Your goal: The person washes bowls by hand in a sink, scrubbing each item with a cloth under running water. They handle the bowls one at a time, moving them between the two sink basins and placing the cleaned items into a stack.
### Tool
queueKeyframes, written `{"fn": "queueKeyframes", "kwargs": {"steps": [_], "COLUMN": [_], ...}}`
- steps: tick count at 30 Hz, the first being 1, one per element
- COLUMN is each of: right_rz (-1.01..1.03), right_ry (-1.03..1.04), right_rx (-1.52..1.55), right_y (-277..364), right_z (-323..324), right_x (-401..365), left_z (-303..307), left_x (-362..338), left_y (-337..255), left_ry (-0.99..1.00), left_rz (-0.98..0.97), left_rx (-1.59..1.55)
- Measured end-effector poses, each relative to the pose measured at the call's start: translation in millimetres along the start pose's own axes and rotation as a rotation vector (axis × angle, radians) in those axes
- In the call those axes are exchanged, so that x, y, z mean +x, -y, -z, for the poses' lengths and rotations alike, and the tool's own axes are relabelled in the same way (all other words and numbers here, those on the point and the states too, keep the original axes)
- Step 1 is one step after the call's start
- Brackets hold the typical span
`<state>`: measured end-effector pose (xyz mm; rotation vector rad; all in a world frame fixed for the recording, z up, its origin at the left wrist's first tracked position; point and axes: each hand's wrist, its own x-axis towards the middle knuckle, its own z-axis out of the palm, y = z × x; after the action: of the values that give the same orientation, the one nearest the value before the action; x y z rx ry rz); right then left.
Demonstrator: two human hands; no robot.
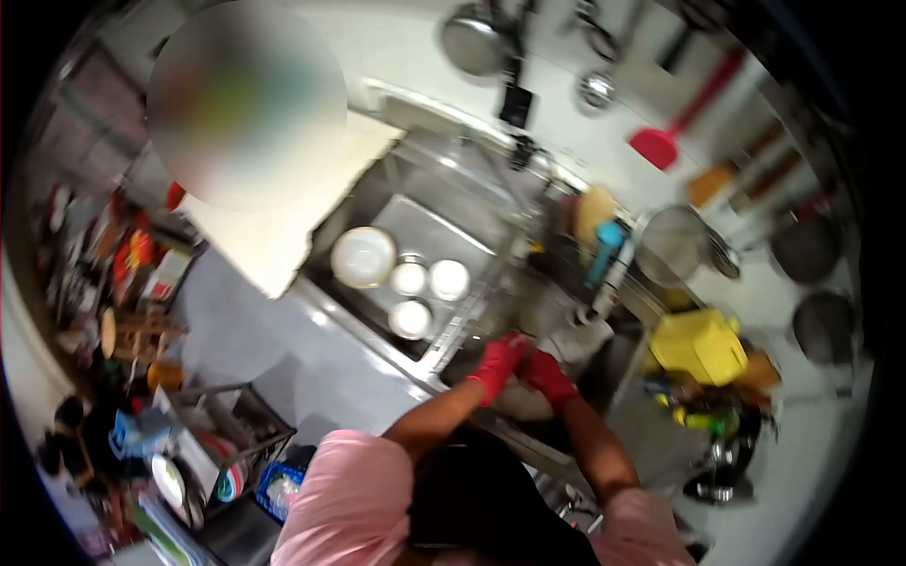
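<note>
Both hands wear red gloves and meet over the right basin of a steel sink. My left hand has its fingers bent close to those of my right hand; whatever lies between them is too small and blurred to make out. Just beyond the hands, a pale, blurred item lies in the right basin. In the left basin stand a larger white bowl with a brown rim and several small white bowls.
A white board covers the sink's far left. Behind the right basin are a blue-handled brush and a strainer. A yellow container stands right. Utensils, including a red spatula, hang on the wall. A rack is lower left.
</note>
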<state>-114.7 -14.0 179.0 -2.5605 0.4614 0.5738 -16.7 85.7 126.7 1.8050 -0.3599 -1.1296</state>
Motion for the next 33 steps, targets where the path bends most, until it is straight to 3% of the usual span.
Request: {"fn": "queueKeyframes", "kwargs": {"steps": [1, 3, 6, 8, 11, 13, 15, 17, 18, 21, 22, 24, 27, 29, 31, 33], "right_rz": [-0.238, -0.433, -0.371, -0.315, -0.244, -0.167, -0.438, -0.702, -0.736, -0.505, -0.422, -0.307, 0.145, 0.240, -0.005, -0.111], "right_ry": [0.031, -0.384, -0.554, -0.370, 0.037, 0.070, -0.209, -0.481, -0.537, -0.705, -0.668, -0.579, -0.506, -0.667, -0.182, 0.004], "right_rx": [0.018, -0.003, 0.518, 0.875, 1.185, 0.174, 0.321, 0.467, 0.418, 0.344, 0.320, 0.771, 0.598, 0.209, 0.243, 0.548], "right_y": [23, 23, 7, -32, 22, -3, -17, -28, -12, -14, -27, -50, -35, -20, 9, 0], "right_z": [17, -2, -28, -68, 14, 18, 17, 7, 28, 16, -4, -54, -46, -30, 38, 49], "right_x": [-3, 4, 25, 51, 10, -2, -2, -4, -10, 6, 20, 49, 34, 14, -10, -8], "left_z": [-5, -10, -15, -13, 8, 18, 26, 25, 22, 13, 9, 9, 6, 5, 5, 6], "left_x": [-12, -20, -9, 22, 17, 14, 11, 15, 11, -6, -15, -35, -29, -23, -20, -9], "left_y": [-6, -17, -9, 16, -9, -13, -8, 2, 3, -11, -19, -40, -43, -43, -46, -39], "left_ry": [-0.081, -0.092, -0.091, -0.106, -0.119, -0.092, -0.170, -0.061, -0.028, 0.058, 0.082, 0.050, -0.075, -0.127, -0.120, -0.062], "left_rz": [0.010, 0.137, 0.062, -0.083, -0.026, 0.026, 0.032, -0.058, -0.083, -0.175, -0.206, -0.272, -0.239, -0.269, -0.397, -0.351], "left_rx": [-0.109, -0.179, -0.217, -0.063, 0.210, 0.190, 0.203, 0.206, 0.256, 0.253, 0.223, 0.143, 0.203, 0.220, 0.152, 0.024]}}
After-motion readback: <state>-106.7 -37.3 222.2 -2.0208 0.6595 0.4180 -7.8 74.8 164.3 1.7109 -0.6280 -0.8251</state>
